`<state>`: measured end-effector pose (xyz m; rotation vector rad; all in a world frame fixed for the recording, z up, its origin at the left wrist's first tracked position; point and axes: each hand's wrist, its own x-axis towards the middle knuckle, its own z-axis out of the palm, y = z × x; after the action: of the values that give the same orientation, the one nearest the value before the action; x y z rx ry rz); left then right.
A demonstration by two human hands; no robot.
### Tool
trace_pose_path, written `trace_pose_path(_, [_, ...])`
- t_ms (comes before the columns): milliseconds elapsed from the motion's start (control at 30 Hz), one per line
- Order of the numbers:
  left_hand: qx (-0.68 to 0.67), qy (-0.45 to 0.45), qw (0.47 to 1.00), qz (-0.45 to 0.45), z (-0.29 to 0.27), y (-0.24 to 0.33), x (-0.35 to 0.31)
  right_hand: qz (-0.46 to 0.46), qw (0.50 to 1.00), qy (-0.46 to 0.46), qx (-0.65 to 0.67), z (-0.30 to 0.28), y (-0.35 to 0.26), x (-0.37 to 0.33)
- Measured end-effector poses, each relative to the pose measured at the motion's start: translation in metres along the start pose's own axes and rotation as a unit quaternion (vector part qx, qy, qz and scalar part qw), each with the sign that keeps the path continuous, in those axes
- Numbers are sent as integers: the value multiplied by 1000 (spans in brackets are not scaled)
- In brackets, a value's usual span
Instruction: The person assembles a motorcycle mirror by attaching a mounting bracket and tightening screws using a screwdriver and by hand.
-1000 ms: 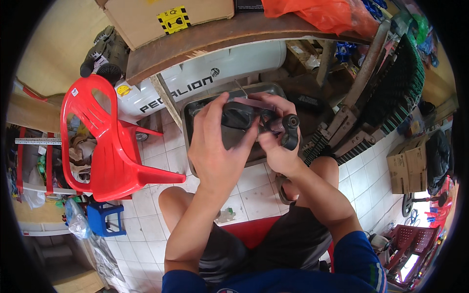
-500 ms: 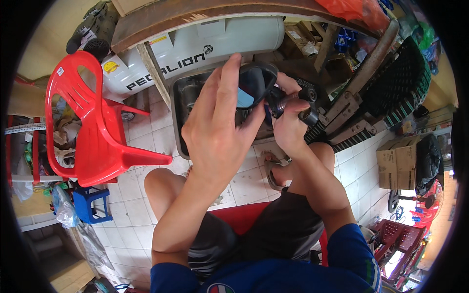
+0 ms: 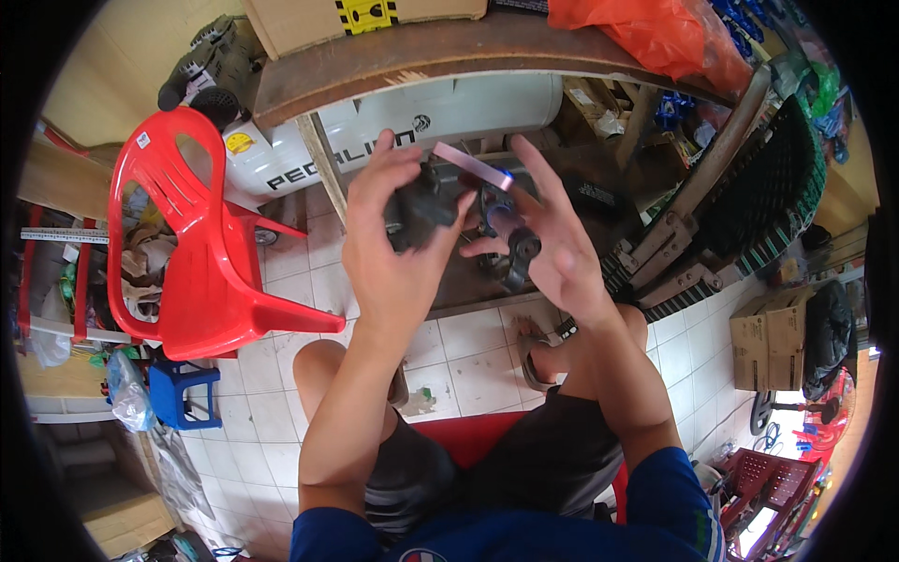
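My left hand (image 3: 393, 244) is curled round a black, rounded part (image 3: 423, 208), blurred by motion. Close beside it, my right hand (image 3: 567, 251) has its index finger stretched up. A dark cylindrical fitting (image 3: 510, 230) with a ring-shaped end sits among its fingers. Between the hands, a thin pinkish strip (image 3: 473, 167) slants above the fitting, perhaps a flat piece seen edge-on. How these pieces join cannot be made out. Both hands are raised over a dark tray (image 3: 459, 298) on the tiled floor.
A red plastic chair (image 3: 211, 290) stands at the left, near a blue stool (image 3: 184, 395). Ahead, a white tank (image 3: 510, 103) lies under a wooden bench (image 3: 421, 58). Green-edged black slatted pieces (image 3: 777, 178) lean at the right, with cardboard boxes (image 3: 770, 339) behind.
The dark-framed glassy piece no longer shows its face; a thin strip appears there instead. My right hand has opened its fingers wider and turned. The whole view has shifted slightly.
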<state>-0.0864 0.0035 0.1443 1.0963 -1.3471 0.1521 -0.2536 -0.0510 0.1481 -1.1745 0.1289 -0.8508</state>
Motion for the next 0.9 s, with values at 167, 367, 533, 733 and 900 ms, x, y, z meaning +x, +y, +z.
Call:
trace_pose_path(167, [-7,-18,995,100,6,-5,-3,-5,994,24,-103,9,-2,-8])
trace_pose_path(367, [-133,-64,989,-12,9,16,4,-105,963,104,-224,1,5,-13])
trace_pose_path(533, [-260,-107,957,-74,6,7,-4,-143,960,116,-212,12,4,-14])
trace_pose_path(733, [-326,-90,929,-152,8,19,-11,-156,922,94,-341,18,16,-18])
trace_pose_path(900, [-299,-90,932,-186,9,26,-10,-143,910,89,-378,17,15,-18])
